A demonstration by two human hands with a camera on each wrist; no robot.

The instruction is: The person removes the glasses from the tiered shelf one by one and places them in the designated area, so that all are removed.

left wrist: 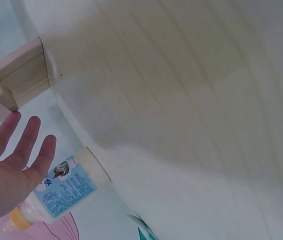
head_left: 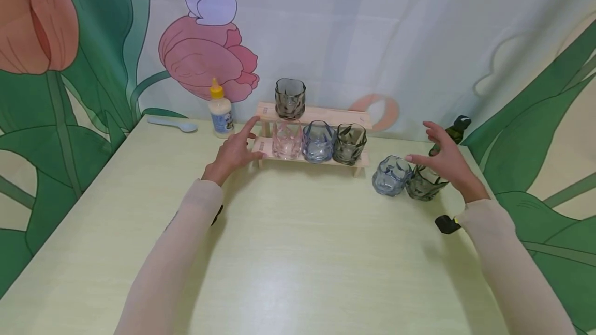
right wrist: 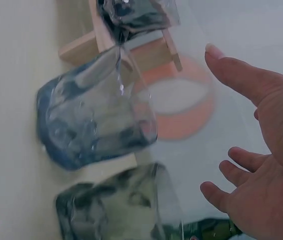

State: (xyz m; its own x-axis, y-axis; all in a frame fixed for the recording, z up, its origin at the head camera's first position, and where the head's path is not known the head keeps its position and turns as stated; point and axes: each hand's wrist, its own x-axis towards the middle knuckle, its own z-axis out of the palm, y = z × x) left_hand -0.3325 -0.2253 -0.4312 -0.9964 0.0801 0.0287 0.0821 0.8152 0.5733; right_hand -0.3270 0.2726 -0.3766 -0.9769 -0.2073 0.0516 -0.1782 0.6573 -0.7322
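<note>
A two-step wooden rack [head_left: 326,116] stands at the back of the table. My left hand [head_left: 234,152] is at its left end, fingers extended; in the left wrist view a fingertip [left wrist: 14,116] meets or nearly meets the wood. On the lower step sit a pink glass [head_left: 286,141], a blue glass [head_left: 318,143] and a grey glass [head_left: 350,145]; another grey glass [head_left: 290,100] is on the upper step. My right hand [head_left: 444,162], spread and holding nothing, hovers by a second blue glass [head_left: 391,177] and a dark glass [head_left: 425,185] on the table, partly hiding the dark one.
A yellow-capped bottle [head_left: 221,112] stands left of the rack, close to my left hand. Further left lies a pale blue spoon [head_left: 172,124]. Behind my right hand is a dark green bottle [head_left: 456,129]. A printed curtain [head_left: 372,30] hangs along the table's back edge.
</note>
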